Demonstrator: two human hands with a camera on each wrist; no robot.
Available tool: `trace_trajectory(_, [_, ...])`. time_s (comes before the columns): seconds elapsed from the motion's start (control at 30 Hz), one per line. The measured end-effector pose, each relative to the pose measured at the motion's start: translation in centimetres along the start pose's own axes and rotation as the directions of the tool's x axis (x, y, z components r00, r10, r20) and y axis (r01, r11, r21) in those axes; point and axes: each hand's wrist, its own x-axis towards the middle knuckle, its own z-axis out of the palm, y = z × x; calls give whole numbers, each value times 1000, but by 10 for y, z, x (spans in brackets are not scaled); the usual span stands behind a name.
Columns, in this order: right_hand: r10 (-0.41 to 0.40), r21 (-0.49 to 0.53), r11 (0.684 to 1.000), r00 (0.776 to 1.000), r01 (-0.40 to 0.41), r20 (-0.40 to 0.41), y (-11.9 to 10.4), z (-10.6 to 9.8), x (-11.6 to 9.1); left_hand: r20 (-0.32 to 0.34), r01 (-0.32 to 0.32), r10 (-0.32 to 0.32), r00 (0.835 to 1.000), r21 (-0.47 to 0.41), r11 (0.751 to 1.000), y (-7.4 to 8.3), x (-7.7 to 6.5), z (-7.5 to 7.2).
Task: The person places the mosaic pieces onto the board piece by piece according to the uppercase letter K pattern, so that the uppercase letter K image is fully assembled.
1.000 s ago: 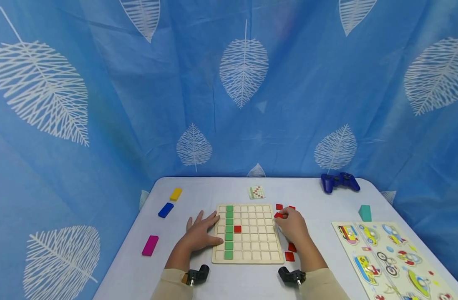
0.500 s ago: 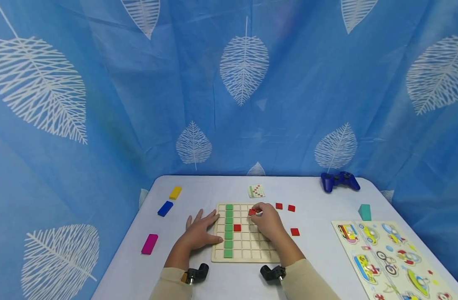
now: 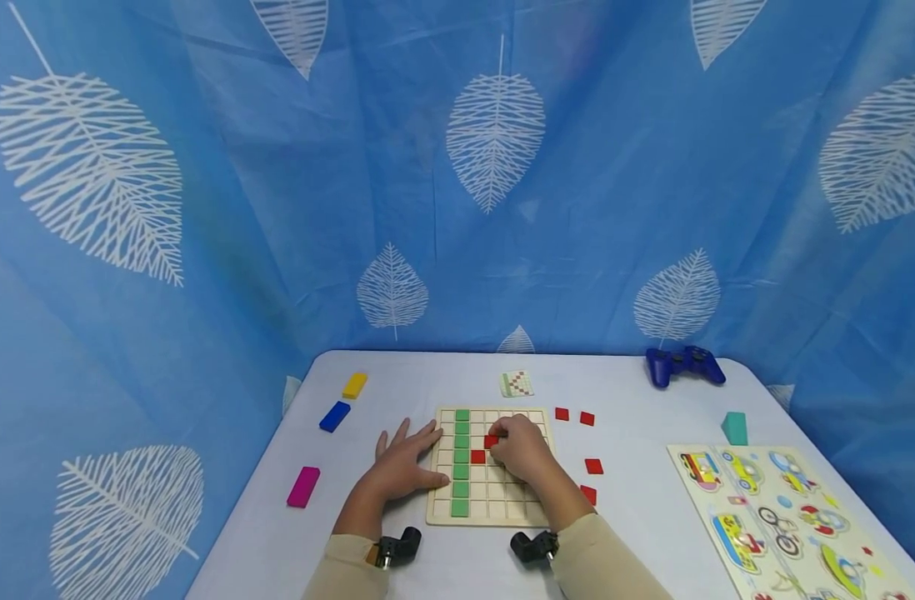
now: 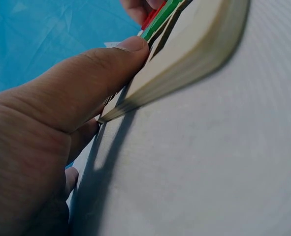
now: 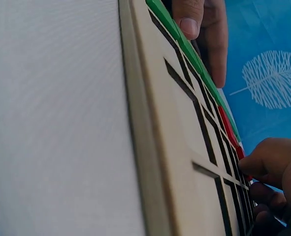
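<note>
A wooden grid board (image 3: 495, 522) lies on the white table, with a column of green tiles (image 3: 461, 472) near its left side. My left hand (image 3: 399, 468) rests on the board's left edge, fingers spread, its thumb (image 4: 106, 69) at the rim in the left wrist view. One red tile (image 3: 477, 457) sits in a cell right of the green column. My right hand (image 3: 525, 450) pinches another red tile (image 3: 491, 442) over the cell diagonally up and right of it. Whether this tile is fully seated cannot be told. The right hand hides part of the grid.
Several loose red tiles (image 3: 593, 467) lie right of the board. A small pattern card (image 3: 517, 383) is behind it. Yellow (image 3: 355, 385), blue (image 3: 335, 417) and magenta (image 3: 303, 487) blocks stand left. A game controller (image 3: 685, 367), teal block (image 3: 735, 428) and picture puzzle (image 3: 727, 500) are right.
My right hand picked up a red tile from the right of the board, carried it left over the grid, then lowered it beside the first red tile. The left hand stayed in place.
</note>
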Motion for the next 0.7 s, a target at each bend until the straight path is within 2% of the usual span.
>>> trace_trajectory(0.2, [29,10,1000,1000,-29,-9,2,2,0,6,7,-7,1000,7,1000,0,1,0])
trace_trajectory(0.47, [12,41,999,1000,-11,-21,5,1,-3,9,2,-2,1000,5,1000,0,2,-1])
trace_trajectory(0.7, [-12,77,997,1000,10,23,7,-10,-2,-3,1,-1,1000,1,1000,-1,0,-1])
